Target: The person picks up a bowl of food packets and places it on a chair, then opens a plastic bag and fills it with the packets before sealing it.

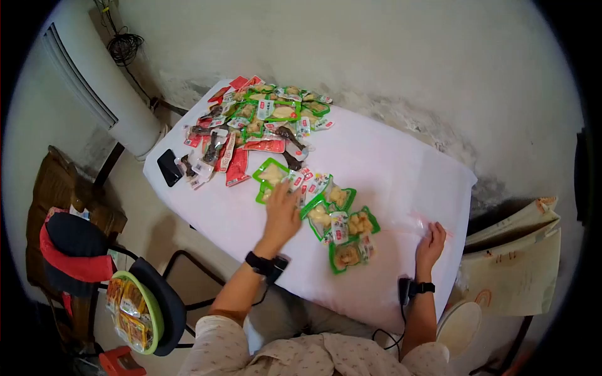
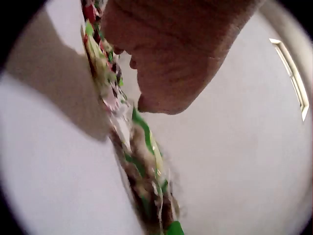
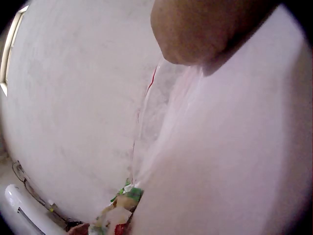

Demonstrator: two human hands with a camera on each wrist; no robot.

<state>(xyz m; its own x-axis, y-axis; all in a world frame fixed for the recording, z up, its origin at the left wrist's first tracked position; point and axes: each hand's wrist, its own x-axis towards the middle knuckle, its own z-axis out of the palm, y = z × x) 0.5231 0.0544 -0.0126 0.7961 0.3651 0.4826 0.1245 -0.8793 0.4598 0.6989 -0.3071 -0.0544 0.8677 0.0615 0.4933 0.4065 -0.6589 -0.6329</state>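
My left hand (image 1: 282, 216) reaches over a row of green-edged snack packets (image 1: 320, 216), its fingers extended at the packets near the row's upper end. In the left wrist view the hand (image 2: 166, 63) hovers close above the packets (image 2: 144, 152), fingertips hidden behind the palm. At the table's right side my right hand (image 1: 430, 247) pinches the edge of a clear plastic bag (image 1: 419, 221) with a red line along it. The right wrist view shows this bag (image 3: 161, 103) rising from the table to the right hand (image 3: 205, 34), fingers mostly hidden.
A large pile of green and red packets (image 1: 251, 116) covers the table's far left, some holding dark drumstick-like pieces. A black phone (image 1: 168, 167) lies beside it. On a chair at left, a green basin (image 1: 155, 307) holds more packets. The wall (image 1: 401, 56) borders the table's back.
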